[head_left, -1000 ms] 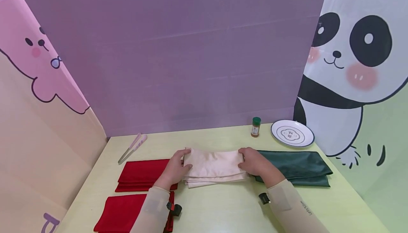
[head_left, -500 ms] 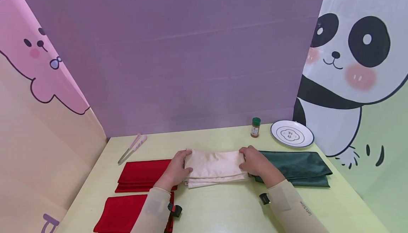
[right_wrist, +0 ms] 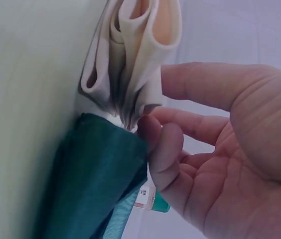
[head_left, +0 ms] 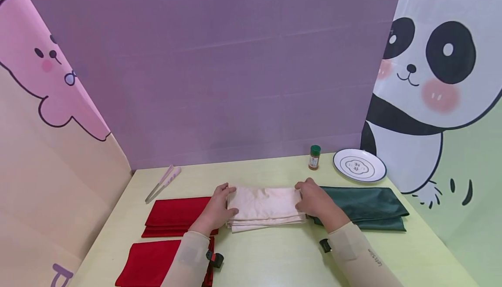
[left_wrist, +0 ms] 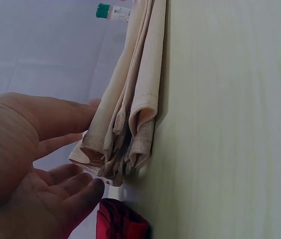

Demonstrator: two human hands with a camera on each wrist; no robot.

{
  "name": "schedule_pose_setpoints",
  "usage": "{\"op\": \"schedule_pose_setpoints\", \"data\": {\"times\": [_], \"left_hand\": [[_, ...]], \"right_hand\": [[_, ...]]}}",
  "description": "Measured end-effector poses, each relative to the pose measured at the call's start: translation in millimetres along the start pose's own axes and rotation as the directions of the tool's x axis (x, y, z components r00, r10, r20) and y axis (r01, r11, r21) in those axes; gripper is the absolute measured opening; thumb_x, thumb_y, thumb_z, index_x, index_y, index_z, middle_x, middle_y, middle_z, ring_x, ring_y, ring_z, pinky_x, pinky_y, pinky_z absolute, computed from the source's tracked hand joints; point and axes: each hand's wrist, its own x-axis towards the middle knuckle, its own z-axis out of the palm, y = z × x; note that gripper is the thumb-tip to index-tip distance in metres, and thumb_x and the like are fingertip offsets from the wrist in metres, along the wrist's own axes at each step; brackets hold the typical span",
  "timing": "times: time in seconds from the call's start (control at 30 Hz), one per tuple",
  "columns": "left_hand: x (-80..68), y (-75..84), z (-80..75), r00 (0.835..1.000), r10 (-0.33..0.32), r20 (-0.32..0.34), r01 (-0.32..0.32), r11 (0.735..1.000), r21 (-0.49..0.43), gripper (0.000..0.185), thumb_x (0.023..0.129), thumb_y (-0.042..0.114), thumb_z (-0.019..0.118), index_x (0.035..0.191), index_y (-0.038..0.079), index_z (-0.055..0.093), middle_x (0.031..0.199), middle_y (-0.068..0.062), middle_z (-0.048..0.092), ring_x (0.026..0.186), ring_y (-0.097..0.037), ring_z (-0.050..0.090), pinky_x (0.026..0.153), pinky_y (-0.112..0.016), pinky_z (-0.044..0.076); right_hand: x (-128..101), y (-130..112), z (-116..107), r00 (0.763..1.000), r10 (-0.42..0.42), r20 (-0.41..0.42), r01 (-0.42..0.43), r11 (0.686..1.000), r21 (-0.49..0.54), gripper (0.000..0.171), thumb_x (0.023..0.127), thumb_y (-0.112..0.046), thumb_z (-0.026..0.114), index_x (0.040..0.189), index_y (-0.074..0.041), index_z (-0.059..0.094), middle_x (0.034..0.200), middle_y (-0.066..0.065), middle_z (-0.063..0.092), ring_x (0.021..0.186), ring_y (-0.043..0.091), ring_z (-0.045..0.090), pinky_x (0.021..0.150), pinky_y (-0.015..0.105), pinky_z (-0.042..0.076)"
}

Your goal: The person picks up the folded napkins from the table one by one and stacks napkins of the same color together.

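Observation:
A folded cream cloth [head_left: 264, 204] lies in layers on the table, with a hand at each end. My left hand [head_left: 215, 208] touches its left end; in the left wrist view the thumb lies against the cloth's top face and the other fingers spread loosely beyond the end. At the opposite end, my right hand [head_left: 317, 200] rests its thumb on the top face. The right wrist view shows that hand's fingers [right_wrist: 165, 154] loosely bent beside the cloth's end, close to a folded dark green cloth [right_wrist: 93, 174].
Two folded red cloths [head_left: 178, 213] [head_left: 150, 261] lie on the left of the table [head_left: 270, 256]. Tongs [head_left: 162, 184] with pink handles are behind them. A green-capped spice jar [head_left: 314, 157] and a white plate [head_left: 359, 165] stand at the back right. A purple backdrop borders the table's rear.
The left hand's fingers have spread slightly away from the cloth's end. The right hand has shifted very little. The cream cloth stays in nearly the same place.

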Motion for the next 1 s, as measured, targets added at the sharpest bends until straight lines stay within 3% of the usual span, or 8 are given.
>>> {"op": "schedule_pose_setpoints", "data": {"times": [0.33,1.0], "left_hand": [[-1.0,-0.8,-1.8,1.0,0.012,0.009,-0.012,1.0,0.003,0.069,0.092,0.012,0.083,0.153,0.006,0.051,0.167,-0.02,0.025,0.15,-0.042,0.035,0.115,-0.054,0.041],[-2.9,-2.3,-1.7,1.0,0.0,0.029,-0.001,1.0,0.017,0.073,0.093,0.013,0.082,0.156,0.007,0.047,0.167,-0.019,0.026,0.15,-0.042,0.034,0.114,-0.056,0.041]], "right_hand": [[-0.7,-1.1,1.0,0.999,-0.03,0.011,0.03,1.0,-0.01,0.046,0.084,-0.005,0.083,0.126,0.008,0.068,0.114,0.019,0.058,0.089,0.024,0.057,0.085,0.044,0.055],[0.1,2.3,3.7,0.998,-0.054,0.016,0.054,0.999,0.005,0.045,0.086,-0.006,0.083,0.127,0.007,0.068,0.11,0.017,0.058,0.084,0.022,0.055,0.08,0.042,0.054]]}}
